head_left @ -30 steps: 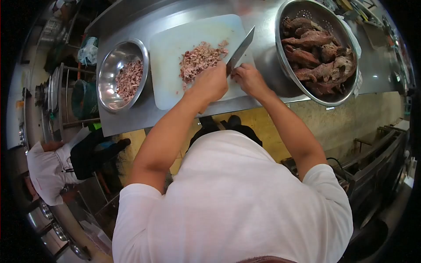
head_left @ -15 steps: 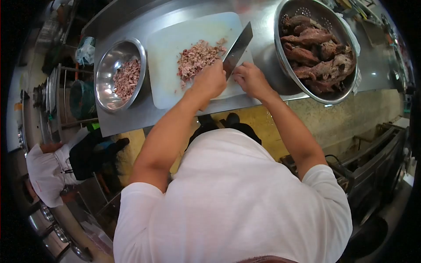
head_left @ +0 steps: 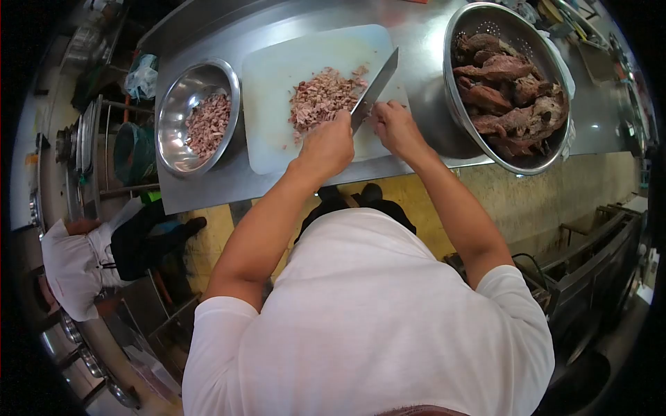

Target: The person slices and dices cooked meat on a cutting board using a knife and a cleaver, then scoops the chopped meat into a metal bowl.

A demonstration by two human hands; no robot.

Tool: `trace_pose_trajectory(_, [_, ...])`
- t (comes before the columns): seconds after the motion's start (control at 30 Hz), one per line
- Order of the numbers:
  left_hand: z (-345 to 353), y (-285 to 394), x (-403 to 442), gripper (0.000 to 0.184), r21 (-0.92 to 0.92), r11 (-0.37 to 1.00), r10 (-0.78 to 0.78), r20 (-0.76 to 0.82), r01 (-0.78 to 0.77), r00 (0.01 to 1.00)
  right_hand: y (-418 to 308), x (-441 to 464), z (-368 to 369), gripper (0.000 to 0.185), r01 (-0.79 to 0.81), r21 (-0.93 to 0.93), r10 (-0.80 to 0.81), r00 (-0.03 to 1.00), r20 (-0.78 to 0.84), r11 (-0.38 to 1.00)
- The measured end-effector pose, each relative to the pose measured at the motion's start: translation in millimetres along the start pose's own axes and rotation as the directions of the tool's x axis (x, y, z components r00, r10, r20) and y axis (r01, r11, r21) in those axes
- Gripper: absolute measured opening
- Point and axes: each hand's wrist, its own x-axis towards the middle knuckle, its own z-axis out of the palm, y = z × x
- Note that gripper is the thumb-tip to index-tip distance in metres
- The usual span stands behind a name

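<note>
My left hand (head_left: pixel 327 143) is wrapped round the handle of a cleaver (head_left: pixel 375 90). Its blade slants up and to the right over the white cutting board (head_left: pixel 267 73), seen nearly edge-on. Close beside the blade, on its right, my right hand (head_left: pixel 399 130) is closed with fingers bent together; what they hold, if anything, is hidden. Left of the blade, a heap of chopped meat (head_left: pixel 320 100) lies on the board, with a few loose bits around it.
Left of the board, a steel bowl (head_left: pixel 170 132) holds more chopped meat (head_left: pixel 208 125). A colander (head_left: pixel 454 97) of large cooked meat pieces (head_left: pixel 513 93) stands to the right. Everything rests on a steel table (head_left: pixel 208 191). Another person (head_left: pixel 76 267) is at the far left.
The cleaver's blade has turned, so its broad face now looks narrower. Both hands remain close to the blade. The whole view has shifted slightly, the table appearing a little lower and further right.
</note>
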Motion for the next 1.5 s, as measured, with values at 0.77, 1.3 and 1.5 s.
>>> trace_pose_trajectory(0.77, [-7,16,19,0.02,0.063,0.996,0.064,0.043,-0.066,0.997,19,0,10,0.012,0.049,-0.089,-0.054,0.997,-0.054,0.995])
trace_pose_trajectory(1.3, [2,17,27,0.023,0.034,0.999,0.032,-0.018,-0.032,0.999,25,2,8,0.007,0.152,-0.028,-0.153,0.987,-0.047,0.988])
trace_pose_trajectory(1.5, [18,17,33,0.023,0.032,0.999,-0.013,-0.022,0.013,1.0,29,4,8,0.004,0.209,-0.041,-0.212,0.973,-0.095,0.977])
